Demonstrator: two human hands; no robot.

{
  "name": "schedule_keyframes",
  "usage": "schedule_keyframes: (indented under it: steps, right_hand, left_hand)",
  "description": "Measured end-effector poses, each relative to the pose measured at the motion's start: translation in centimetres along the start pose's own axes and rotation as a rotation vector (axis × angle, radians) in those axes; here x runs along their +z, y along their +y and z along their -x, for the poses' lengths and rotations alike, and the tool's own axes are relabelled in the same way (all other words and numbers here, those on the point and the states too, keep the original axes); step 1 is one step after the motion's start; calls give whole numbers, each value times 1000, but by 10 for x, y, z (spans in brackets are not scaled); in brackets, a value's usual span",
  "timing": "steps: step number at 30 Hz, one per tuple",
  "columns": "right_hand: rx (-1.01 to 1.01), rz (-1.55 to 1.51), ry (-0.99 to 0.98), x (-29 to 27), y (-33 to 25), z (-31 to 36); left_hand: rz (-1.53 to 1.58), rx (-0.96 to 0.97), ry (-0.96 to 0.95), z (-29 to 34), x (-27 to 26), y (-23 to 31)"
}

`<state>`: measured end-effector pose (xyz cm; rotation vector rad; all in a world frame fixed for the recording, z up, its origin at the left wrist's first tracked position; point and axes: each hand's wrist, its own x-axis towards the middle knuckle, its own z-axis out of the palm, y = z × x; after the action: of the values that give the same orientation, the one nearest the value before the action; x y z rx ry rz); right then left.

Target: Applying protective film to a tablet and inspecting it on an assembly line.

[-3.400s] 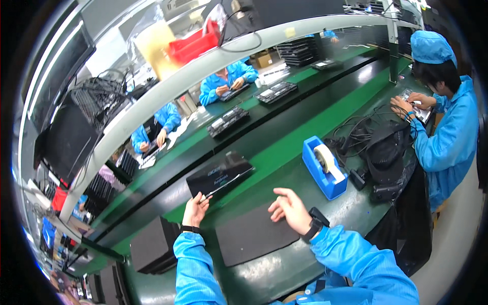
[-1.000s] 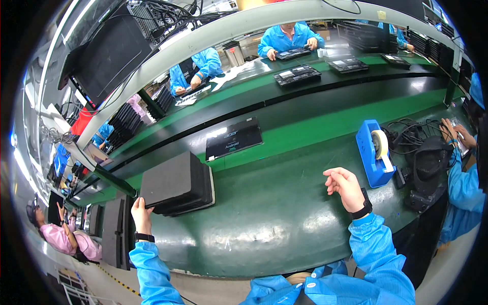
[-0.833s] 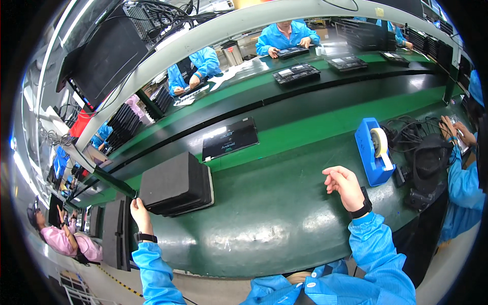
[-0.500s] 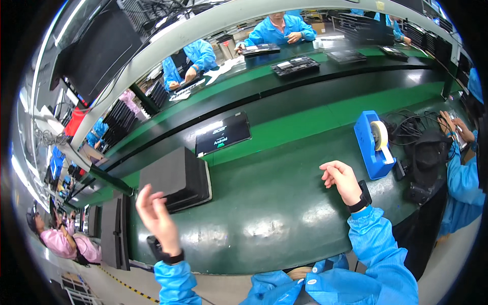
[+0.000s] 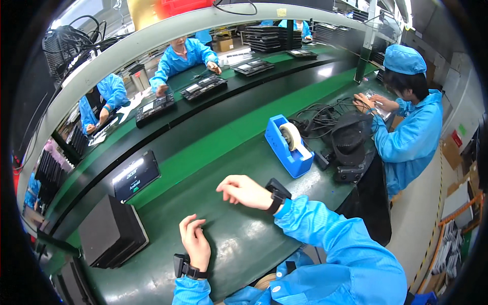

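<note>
Dark-grey rectangular foam-like sheets (image 5: pixel 108 234) lie stacked left of the left hand (image 5: pixel 197 247) and right hand (image 5: pixel 248 192), both empty, loosely curled.

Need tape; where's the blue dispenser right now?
In the head view, the blue tape dispenser stands right of centre on the bench, beyond the right hand, left of the black cap.

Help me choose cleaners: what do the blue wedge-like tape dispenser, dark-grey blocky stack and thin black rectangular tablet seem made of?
Blue wedge-like tape dispenser: probably hard plastic, glossy; smooth blue walls suggest moulding.
Dark-grey blocky stack: perhaps foam or rubber, matte; its top shows little shine.
Thin black rectangular tablet: glossy front, likely glass, possibly clear plastic; a bright reflection streaks it.
</note>
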<state>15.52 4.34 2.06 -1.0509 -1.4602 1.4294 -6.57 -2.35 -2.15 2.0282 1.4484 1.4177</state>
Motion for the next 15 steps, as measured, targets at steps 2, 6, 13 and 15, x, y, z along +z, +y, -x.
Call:
schedule_keyframes:
  steps: [2, 6, 13, 15]
  right_hand:
    - [-21, -19, -14, 11, 6, -7]
    - [-138, 255, 80, 23, 38, -7]
    - [-259, 436, -1, 23, 48, -6]
    - [-249, 453, -47, 22, 43, -4]
  left_hand:
    - [85, -84, -42, 1, 3, 4]
    - [183, -132, -73, 4, 8, -3]
    - [126, -157, -29, 4, 4, -9]
    - [146, -212, -18, 6, 5, -14]
